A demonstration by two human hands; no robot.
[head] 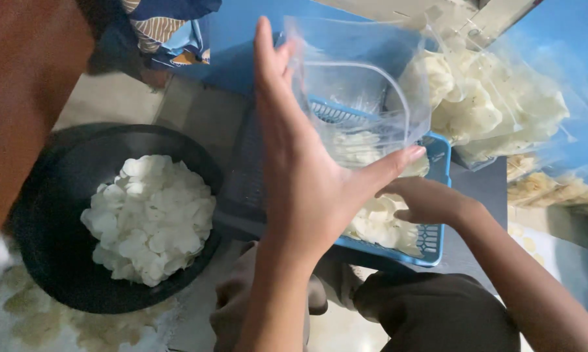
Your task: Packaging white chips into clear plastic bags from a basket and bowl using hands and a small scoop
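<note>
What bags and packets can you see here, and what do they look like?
Clear plastic bag: top middle, held open by the left hand, see-through, nearly empty.
Filled clear bags: top right on the blue surface, puffy, packed with pale white chips.
More filled bags: right edge, clear, holding yellowish chips.
No labels, signs or screens show.

A clear glossy plastic bag (356, 85), a blue perforated plastic basket (434, 238), a matt black plastic bowl (53, 215), and pale, rough crackers (150, 218).
</note>
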